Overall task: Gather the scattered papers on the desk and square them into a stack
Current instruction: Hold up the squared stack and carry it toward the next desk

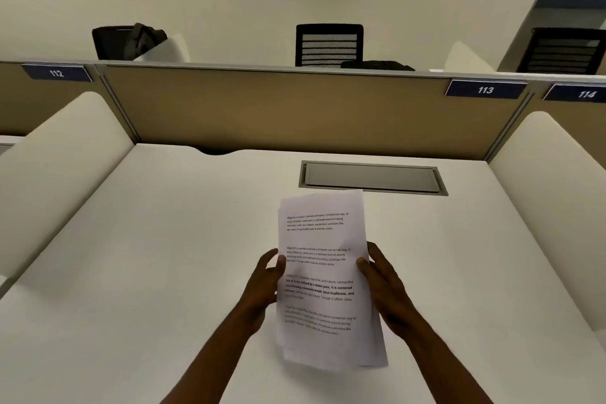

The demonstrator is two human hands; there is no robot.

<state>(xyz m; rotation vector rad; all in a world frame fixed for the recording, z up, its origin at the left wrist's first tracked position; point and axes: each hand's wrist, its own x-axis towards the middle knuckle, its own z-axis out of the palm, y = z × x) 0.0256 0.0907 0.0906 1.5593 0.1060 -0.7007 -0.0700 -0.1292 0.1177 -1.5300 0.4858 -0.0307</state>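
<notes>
A bundle of white printed papers (323,269) is held upright above the white desk (147,239), near its middle. The sheets are slightly fanned, with edges offset at the bottom right. My left hand (267,282) grips the bundle's left edge, thumb on the front. On the opposite edge, my right hand (380,279) holds it the same way. No other loose sheets show on the desk.
A grey cable hatch (372,178) is set into the desk behind the papers. A tan partition (278,108) with number tags 112, 113 and 114 closes the back. White side dividers (59,157) flank the desk. Black office chairs (329,44) stand beyond the partition.
</notes>
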